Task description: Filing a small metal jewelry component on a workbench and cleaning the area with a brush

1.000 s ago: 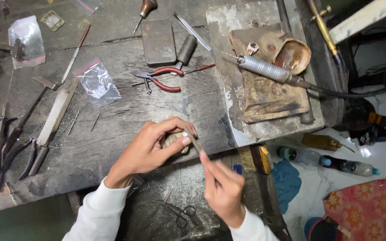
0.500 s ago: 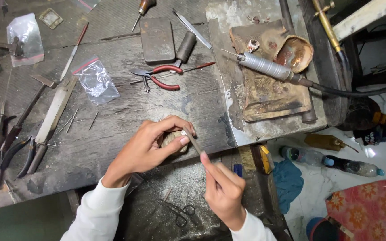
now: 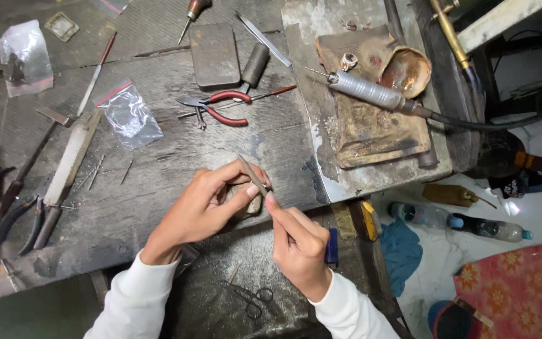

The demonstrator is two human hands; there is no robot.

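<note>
Your left hand point(image 3: 205, 207) curls its grip around a small piece that its fingers mostly hide, braced on a worn peg at the front edge of the bench point(image 3: 158, 157). Your right hand point(image 3: 296, 245) pinches a thin file point(image 3: 253, 177), its forefinger lying along the shaft, and the file slants across the top of that hidden piece. Red-handled pliers point(image 3: 221, 107) lie well apart, farther back.

At the edge of a worn workbench point(image 3: 158, 163), the left hand point(image 3: 202, 210) pinches a small piece while the right hand point(image 3: 299, 248) lays a thin file point(image 3: 252, 176) across it
</note>
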